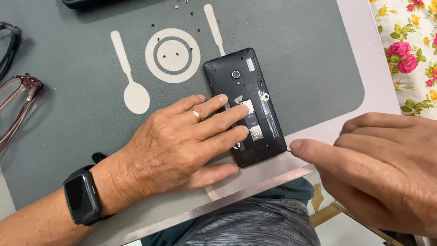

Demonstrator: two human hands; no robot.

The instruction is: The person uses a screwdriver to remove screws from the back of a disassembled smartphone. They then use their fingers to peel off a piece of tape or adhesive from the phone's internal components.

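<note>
While the left hand point(182, 141), wearing a gold ring and a black smartwatch point(83, 198) at the wrist, lies flat with its fingers spread, it presses down on a black rectangular smartphone with its back cover removed point(246, 107), the fingertips resting on the exposed card slots and the thumb along the phone's lower edge. That phone lies camera side up on a grey placemat printed with a white spoon, plate and knife point(82, 68), near the front edge of the pale table point(364, 54). Just beside the phone's lower right corner, the right hand point(382, 168) pinches a thin dark tool point(287, 151) between thumb and forefinger; only its tip shows, touching or nearly touching the corner. Several tiny dark screws point(175, 48) sit scattered on the printed plate. Dark-framed spectacles point(20, 98) rest at the mat's left edge, and a floral cloth point(409, 50) lies to the right.
</note>
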